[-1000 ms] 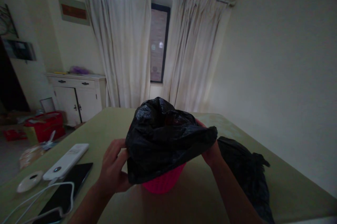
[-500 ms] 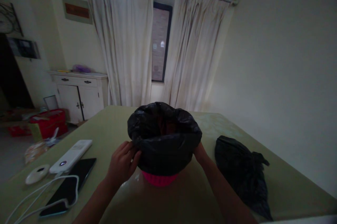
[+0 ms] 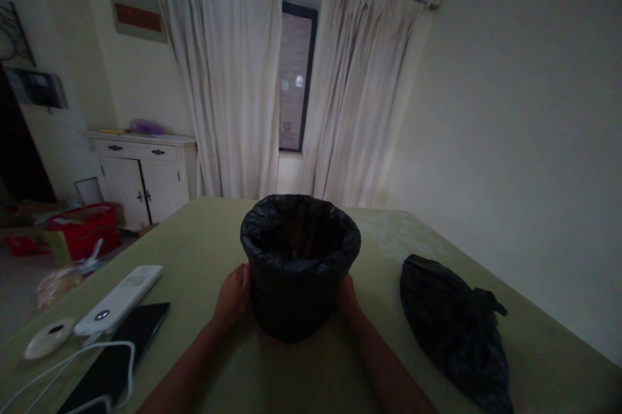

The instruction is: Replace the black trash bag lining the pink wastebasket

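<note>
A small bin lined with a black plastic bag (image 3: 297,271) stands upright on the green table (image 3: 204,232), its mouth open. The bag now covers the whole bin down to the table; no pink shows. My left hand (image 3: 234,296) presses on the bin's left side low down, fingers curled on the bag. On the opposite side, my right hand (image 3: 346,294) does the same, partly hidden behind the bag.
A tied, full black bag (image 3: 454,330) lies on the table to the right. At the left are a white remote (image 3: 119,300), a dark phone (image 3: 116,356) with a white cable, and a white round puck (image 3: 48,338). A white cabinet (image 3: 143,177) and red boxes stand beyond.
The bag's edge has been pulled down over the pink bin until it covers it fully. Both hands slid from the rim down to the bin's lower sides.
</note>
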`<action>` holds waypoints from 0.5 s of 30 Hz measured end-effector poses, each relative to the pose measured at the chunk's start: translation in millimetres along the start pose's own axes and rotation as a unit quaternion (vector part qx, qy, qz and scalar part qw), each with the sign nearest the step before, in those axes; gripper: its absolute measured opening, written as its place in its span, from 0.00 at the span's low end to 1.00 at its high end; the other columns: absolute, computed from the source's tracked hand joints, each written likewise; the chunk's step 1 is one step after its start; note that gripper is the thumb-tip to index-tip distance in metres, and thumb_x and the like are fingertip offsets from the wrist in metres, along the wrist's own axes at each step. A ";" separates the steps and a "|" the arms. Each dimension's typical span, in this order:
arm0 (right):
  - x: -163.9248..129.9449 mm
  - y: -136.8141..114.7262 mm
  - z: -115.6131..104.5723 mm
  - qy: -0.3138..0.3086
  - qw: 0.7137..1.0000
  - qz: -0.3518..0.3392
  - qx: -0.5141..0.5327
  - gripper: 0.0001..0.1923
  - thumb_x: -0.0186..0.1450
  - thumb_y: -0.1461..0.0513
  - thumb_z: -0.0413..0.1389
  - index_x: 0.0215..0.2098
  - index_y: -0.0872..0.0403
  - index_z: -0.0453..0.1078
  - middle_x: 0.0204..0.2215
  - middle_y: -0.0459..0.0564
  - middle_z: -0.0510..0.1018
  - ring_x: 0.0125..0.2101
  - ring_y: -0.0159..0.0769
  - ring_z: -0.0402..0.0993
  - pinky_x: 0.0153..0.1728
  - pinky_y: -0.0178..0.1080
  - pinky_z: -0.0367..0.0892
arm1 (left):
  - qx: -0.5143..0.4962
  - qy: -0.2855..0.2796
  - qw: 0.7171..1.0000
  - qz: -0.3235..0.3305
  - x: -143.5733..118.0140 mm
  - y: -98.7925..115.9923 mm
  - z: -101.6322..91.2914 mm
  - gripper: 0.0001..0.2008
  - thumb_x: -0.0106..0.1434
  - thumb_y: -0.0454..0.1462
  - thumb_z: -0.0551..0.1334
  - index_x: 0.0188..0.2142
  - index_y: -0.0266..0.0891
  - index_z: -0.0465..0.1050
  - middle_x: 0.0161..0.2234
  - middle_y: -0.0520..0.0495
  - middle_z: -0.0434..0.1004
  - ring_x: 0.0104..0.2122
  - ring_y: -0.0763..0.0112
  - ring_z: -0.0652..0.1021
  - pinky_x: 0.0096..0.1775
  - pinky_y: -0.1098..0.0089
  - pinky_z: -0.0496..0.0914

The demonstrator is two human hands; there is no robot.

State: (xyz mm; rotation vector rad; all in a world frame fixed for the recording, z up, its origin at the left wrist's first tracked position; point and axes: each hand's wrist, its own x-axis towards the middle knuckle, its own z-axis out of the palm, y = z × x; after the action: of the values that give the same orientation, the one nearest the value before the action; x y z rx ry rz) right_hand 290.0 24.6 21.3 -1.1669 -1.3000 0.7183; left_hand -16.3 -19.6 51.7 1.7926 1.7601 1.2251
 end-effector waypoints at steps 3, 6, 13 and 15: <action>-3.4 7.9 2.4 0.047 0.995 -0.024 -0.080 0.23 0.59 0.45 0.55 0.37 0.54 0.80 0.43 0.65 0.85 0.44 0.54 0.82 0.49 0.52 0.78 | -0.015 0.002 1.000 -0.006 0.7 -16.5 8.0 0.26 0.71 0.52 0.47 0.42 0.40 0.77 0.46 0.30 0.87 0.47 0.45 0.86 0.49 0.52 0.78; -1.3 10.0 -2.8 0.047 0.991 -0.031 -0.124 0.23 0.63 0.48 0.52 0.39 0.55 0.80 0.42 0.64 0.85 0.42 0.49 0.83 0.44 0.45 0.79 | -0.036 -0.022 0.999 -0.023 1.7 -28.0 8.2 0.26 0.70 0.53 0.48 0.41 0.40 0.78 0.42 0.33 0.88 0.44 0.46 0.86 0.47 0.54 0.78; -1.3 9.6 -14.6 -0.031 0.994 -0.043 -0.096 0.14 0.64 0.54 0.55 0.30 0.53 0.80 0.34 0.58 0.87 0.37 0.47 0.83 0.38 0.41 0.79 | -0.026 -0.053 0.997 -0.052 0.3 -26.3 3.2 0.20 0.66 0.48 0.50 0.29 0.43 0.75 0.34 0.35 0.88 0.35 0.52 0.85 0.38 0.61 0.76; -5.3 10.2 -14.9 -0.058 0.992 -0.048 -0.100 0.13 0.66 0.56 0.56 0.32 0.52 0.82 0.36 0.58 0.87 0.39 0.47 0.84 0.39 0.40 0.79 | -0.024 -0.055 0.998 -0.031 -1.4 -23.7 4.1 0.19 0.64 0.48 0.52 0.27 0.44 0.75 0.34 0.35 0.88 0.35 0.52 0.85 0.39 0.60 0.76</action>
State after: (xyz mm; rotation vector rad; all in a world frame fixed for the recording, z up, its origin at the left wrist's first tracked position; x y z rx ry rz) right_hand 305.3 19.2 11.8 -1.2273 -1.5438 0.6033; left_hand -28.0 -15.5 30.9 1.7301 1.6982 1.1132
